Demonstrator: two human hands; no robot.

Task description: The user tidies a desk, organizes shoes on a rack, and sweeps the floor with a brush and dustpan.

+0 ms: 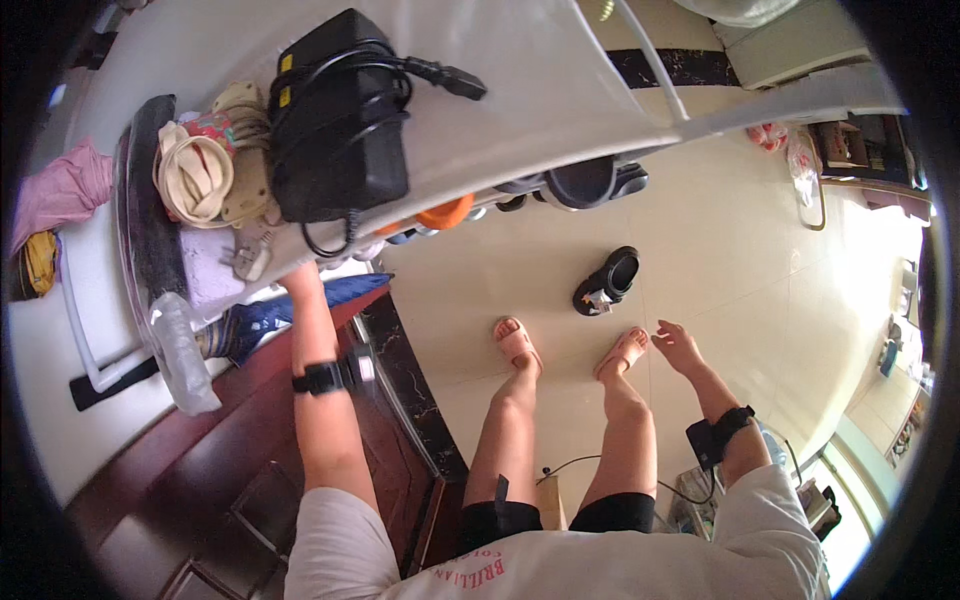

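My left hand (pixel 301 276) reaches in at the front edge of a shelf covered in pale cloth (pixel 510 142); its fingers are mostly hidden by that edge. Above it on the shelf lie a black power adapter (pixel 337 142) wrapped in its cable, a coiled cream strap (pixel 195 176) and a pale plug (pixel 253 259). My right hand (pixel 675 346) hangs over the floor with its fingers apart and nothing in it. Near it on the tiles stands a black clog (pixel 611 279). Shoes, one of them orange (pixel 445 213), show below the shelf's edge.
A dark red door (pixel 225 457) is at the lower left, with a folded blue umbrella (pixel 330 296) near its top. A clear plastic bag (pixel 180 356) hangs at the shelf's left corner. A white metal tube (pixel 652 60) rises at the shelf's right end. A cable (pixel 675 495) crosses near my right leg.
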